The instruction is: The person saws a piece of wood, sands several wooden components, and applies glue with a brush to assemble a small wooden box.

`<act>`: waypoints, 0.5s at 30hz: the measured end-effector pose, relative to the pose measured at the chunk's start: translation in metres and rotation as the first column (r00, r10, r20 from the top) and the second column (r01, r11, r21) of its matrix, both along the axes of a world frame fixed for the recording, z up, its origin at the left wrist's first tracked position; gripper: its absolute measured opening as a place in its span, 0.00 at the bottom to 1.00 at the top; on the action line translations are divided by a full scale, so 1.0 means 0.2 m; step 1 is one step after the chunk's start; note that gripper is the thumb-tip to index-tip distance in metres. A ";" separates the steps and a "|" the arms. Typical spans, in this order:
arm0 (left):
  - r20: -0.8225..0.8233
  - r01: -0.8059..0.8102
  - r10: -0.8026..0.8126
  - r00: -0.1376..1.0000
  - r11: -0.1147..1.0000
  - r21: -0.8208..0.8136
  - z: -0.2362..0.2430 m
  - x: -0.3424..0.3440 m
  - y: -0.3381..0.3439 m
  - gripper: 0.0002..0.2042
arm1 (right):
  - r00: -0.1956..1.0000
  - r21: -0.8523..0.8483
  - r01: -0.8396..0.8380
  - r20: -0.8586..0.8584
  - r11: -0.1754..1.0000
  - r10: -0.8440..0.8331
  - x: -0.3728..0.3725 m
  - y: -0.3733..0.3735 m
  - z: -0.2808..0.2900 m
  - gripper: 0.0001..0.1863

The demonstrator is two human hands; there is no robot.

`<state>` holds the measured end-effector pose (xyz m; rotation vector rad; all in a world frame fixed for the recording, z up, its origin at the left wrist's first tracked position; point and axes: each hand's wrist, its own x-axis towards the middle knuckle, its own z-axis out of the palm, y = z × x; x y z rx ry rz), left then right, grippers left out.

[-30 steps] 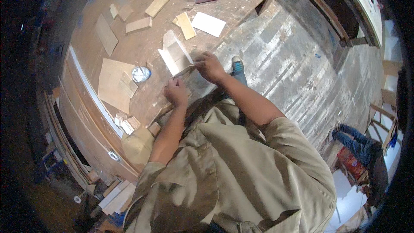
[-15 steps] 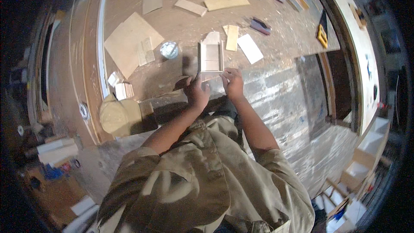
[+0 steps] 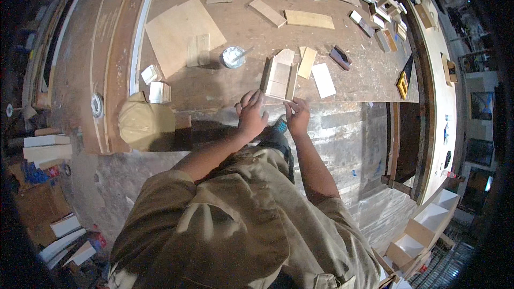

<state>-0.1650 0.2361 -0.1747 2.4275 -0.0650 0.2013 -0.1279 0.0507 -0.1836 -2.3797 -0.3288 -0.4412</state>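
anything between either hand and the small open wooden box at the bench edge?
Nothing visible. The left hand and right hand sit at the near end of the small open wooden box, fingertips at its edge; whether they touch it is unclear. The white glue cup stands clear, to its left.

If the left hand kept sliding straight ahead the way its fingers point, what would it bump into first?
Most likely the small open wooden box lying on the workbench. The left hand points its fingers up toward the box's near end, just short of it. Depth is hard to judge, so the fingers may already touch it.
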 end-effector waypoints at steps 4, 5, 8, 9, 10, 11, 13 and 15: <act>0.052 0.017 -0.017 0.998 1.000 -0.011 0.07 -0.02 0.01 0.27 | 0.999 0.037 -0.005 0.040 0.999 0.004 -0.06 -0.04 0.00 0.05; 0.119 0.006 -0.005 0.993 1.000 -0.008 0.08 -0.04 0.02 0.23 | 1.000 0.037 -0.008 0.029 0.999 0.007 -0.09 -0.05 0.03 0.04; -0.283 -0.026 -0.074 0.956 0.943 -0.332 0.04 -0.07 0.08 0.15 | 0.981 0.276 0.082 -0.191 0.958 -0.029 -0.22 -0.05 0.12 0.04; -0.283 -0.018 -0.081 0.956 0.943 -0.332 0.03 -0.07 0.10 0.15 | 0.917 0.467 0.214 -0.398 0.858 -0.012 -0.25 -0.06 0.15 0.04; -0.249 -0.004 -0.116 0.962 0.901 -0.434 0.02 -0.07 0.11 0.14 | 0.917 0.468 0.221 -0.398 0.856 -0.019 -0.26 -0.06 0.17 0.04; -0.211 0.017 -0.152 0.966 0.845 -0.535 0.04 -0.06 0.10 0.15 | 0.879 0.632 0.258 -0.467 0.730 0.094 -0.26 -0.06 0.20 0.04; -0.307 -0.030 -0.183 0.934 0.815 -0.579 0.08 -0.07 0.09 0.15 | 0.836 0.764 0.300 -0.499 0.571 0.228 -0.25 -0.06 0.27 0.04; -0.396 -0.081 -0.217 0.892 0.786 -0.613 0.11 -0.06 0.07 0.15 | 0.846 0.698 0.261 -0.498 0.667 0.190 -0.23 -0.05 0.29 0.04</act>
